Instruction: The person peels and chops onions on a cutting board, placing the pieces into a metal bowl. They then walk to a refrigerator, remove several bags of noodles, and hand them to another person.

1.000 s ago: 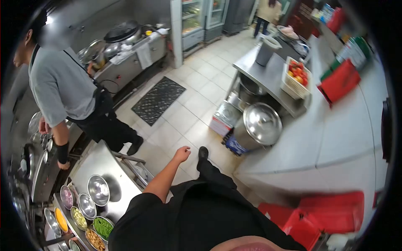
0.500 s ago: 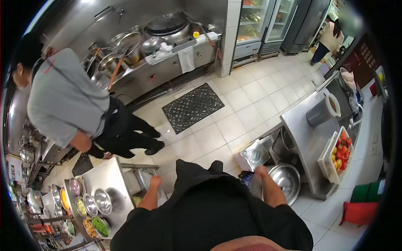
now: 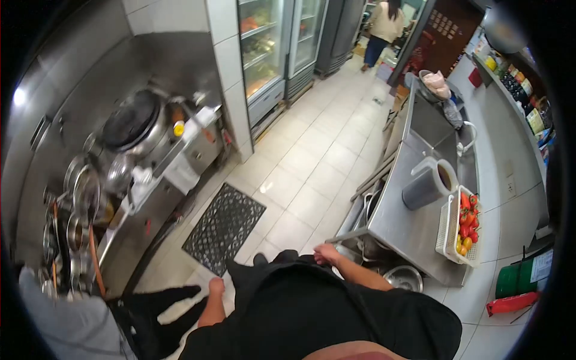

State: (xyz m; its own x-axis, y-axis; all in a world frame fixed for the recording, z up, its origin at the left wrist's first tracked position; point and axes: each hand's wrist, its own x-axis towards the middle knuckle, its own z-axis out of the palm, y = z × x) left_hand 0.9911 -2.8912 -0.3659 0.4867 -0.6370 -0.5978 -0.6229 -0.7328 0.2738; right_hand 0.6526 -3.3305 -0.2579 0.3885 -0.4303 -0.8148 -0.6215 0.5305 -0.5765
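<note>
My left hand (image 3: pixel 216 287) hangs low in front of my left side, above the tiled floor and near the black floor mat (image 3: pixel 223 228). Its fingers are mostly hidden from above, and I see nothing held. My right hand (image 3: pixel 326 254) is in front of my body, fingers loosely bent, with no object in it. Beyond that hand stands the steel table (image 3: pixel 399 231), with a metal bowl (image 3: pixel 404 278) low beside my right forearm.
A co-worker in a grey shirt (image 3: pixel 66 321) stands close on my left by the stove (image 3: pixel 162 204). On the steel table are a grey jug (image 3: pixel 423 186) and a white basket (image 3: pixel 447 231) of tomatoes and peppers. Glass-door fridges (image 3: pixel 264 66) line the aisle; another person (image 3: pixel 384 30) is at its far end.
My view has turned right, toward the aisle and steel table. The side table with food bowls has left view. My right hand has swung inward across my front.
</note>
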